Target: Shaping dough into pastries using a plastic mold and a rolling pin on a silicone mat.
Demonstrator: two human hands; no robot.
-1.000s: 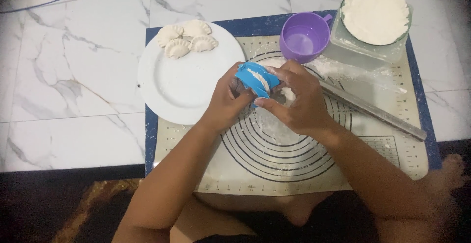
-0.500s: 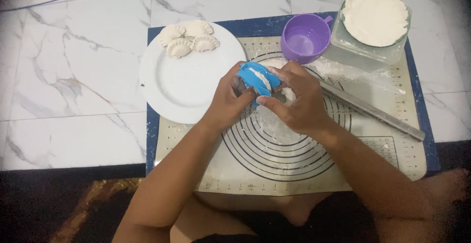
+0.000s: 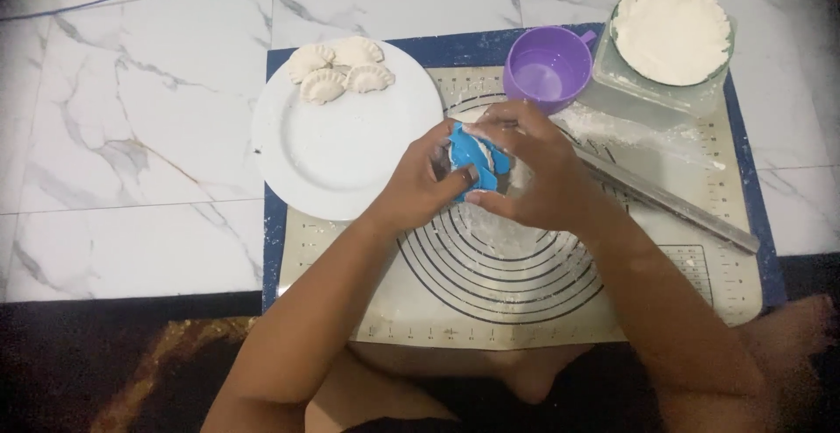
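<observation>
White plate (image 3: pixel 332 157) with four shaped dumplings (image 3: pixel 341 70) at left, purple cup (image 3: pixel 547 66), flour bowl (image 3: pixel 669 35) and rolling pin (image 3: pixel 669 201) at right, baking mat (image 3: pixel 490 275) beneath, left hand (image 3: pixel 420 184) and right hand (image 3: pixel 529 166) both clasped around blue dumpling press (image 3: pixel 477 157) above mat centre, forearms angled inward.

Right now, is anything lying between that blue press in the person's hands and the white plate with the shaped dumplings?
Nothing visible does. The left hand and right hand hold the blue dumpling press just right of the white plate. The plate's near side is bare; the four dumplings sit at its far edge.
</observation>
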